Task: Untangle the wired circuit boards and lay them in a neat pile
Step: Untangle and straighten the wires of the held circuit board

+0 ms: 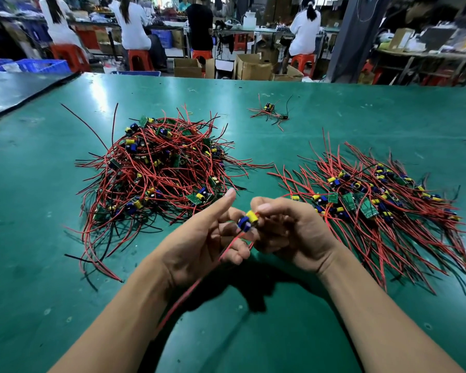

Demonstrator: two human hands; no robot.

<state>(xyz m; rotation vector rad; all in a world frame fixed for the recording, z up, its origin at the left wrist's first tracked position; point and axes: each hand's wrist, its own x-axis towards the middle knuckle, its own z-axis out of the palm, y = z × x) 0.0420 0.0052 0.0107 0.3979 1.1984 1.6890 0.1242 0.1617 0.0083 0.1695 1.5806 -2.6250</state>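
Board and wires first: one small wired board (248, 220), carrying a yellow can and a blue part, is held up off the table between the two hands, near the middle of the view and nearer the person than either heap. Its red leads (189, 292) trail down toward the person, passing between the forearms.

The right hand (291, 232) has its fingers curled in tight, and the tips of its thumb and forefinger pinch the board at the yellow end. The left hand (205, 238) faces it with the palm turned inward. Its fingers curl round the red leads just below the board, while its thumb sticks straight up, touching nothing. Both forearms come in from the bottom edge and converge, so that the hands meet fingertip to fingertip.

Beyond the left hand lies the tangled heap (156, 168), a mound of boards with red and black wires crossing every way. Beyond the right hand lies the sorted pile (374, 200), where the boards sit in a loose band and the wires fan out roughly in line. The two heaps are well apart.

A small cluster (271, 113) of a few boards sits farther back on the green table (267, 146). Behind the table, people sit on red stools (139, 59) at benches, their backs turned, with cardboard boxes (253, 67) on the floor.
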